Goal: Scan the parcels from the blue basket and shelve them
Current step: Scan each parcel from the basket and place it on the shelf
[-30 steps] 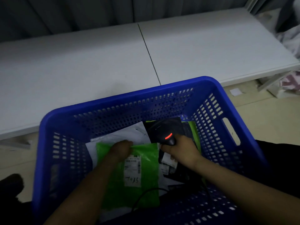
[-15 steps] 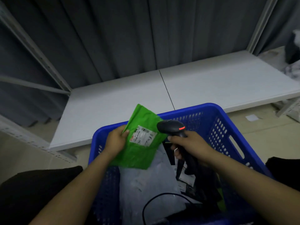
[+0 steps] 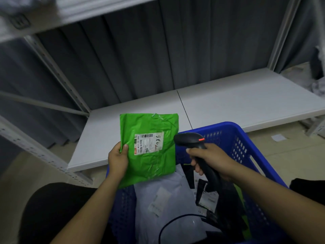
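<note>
Keeping a white parcel [image 3: 167, 199] lying nearest, down in the blue basket [image 3: 242, 148]. Squeezing the black scanner [image 3: 193, 141] by its handle with the right grip [image 3: 209, 159], pointing its head left at the green parcel [image 3: 151, 161]. Pinching that parcel's left edge with the left grip [image 3: 117, 159], holding it up over the basket's left side, long side running up and down, label [image 3: 149, 143] facing the camera. Facing the white shelf [image 3: 228, 106], farthest back.

Green parcel [image 3: 149, 148], white label [image 3: 149, 143], black scanner [image 3: 197, 148], perforated blue basket [image 3: 246, 147], white shelf [image 3: 228, 104].
</note>
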The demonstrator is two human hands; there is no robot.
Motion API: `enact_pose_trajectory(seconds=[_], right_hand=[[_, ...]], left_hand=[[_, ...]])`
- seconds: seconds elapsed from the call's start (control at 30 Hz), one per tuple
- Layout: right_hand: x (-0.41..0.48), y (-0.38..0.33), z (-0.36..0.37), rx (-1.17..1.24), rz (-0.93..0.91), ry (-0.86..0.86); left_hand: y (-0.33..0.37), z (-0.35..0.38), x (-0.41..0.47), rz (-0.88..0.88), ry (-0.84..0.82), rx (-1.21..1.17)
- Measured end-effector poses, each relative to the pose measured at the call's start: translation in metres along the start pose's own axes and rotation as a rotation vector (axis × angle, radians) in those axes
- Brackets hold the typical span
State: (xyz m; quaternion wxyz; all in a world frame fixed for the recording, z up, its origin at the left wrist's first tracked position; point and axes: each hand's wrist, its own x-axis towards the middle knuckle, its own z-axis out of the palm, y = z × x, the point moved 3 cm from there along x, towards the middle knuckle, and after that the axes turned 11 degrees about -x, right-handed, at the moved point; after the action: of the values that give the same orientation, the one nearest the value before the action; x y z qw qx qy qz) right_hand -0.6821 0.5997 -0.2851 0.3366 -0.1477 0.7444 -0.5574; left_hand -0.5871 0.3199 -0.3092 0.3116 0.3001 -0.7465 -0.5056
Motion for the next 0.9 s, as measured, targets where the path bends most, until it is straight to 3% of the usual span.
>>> enact_pose_trajectory(seconds=[0.43,0.67,0.9], right_hand=[[0.007,-0.008,0.003,0.040,-0.001,-0.016],[0.039,-0.028,-0.011,-0.079,-0.008,0.180],[0.131,-0.072,-0.017,-0.086,-0.032,0.289]], left_hand=[[-0.001,0.011,0.005,-0.024,0.010,-0.017],[0.011,0.019,0.056,-0.080,0.074,-0.173],[0.007,0.045,0.159,-0.165,0.178,-0.270]])
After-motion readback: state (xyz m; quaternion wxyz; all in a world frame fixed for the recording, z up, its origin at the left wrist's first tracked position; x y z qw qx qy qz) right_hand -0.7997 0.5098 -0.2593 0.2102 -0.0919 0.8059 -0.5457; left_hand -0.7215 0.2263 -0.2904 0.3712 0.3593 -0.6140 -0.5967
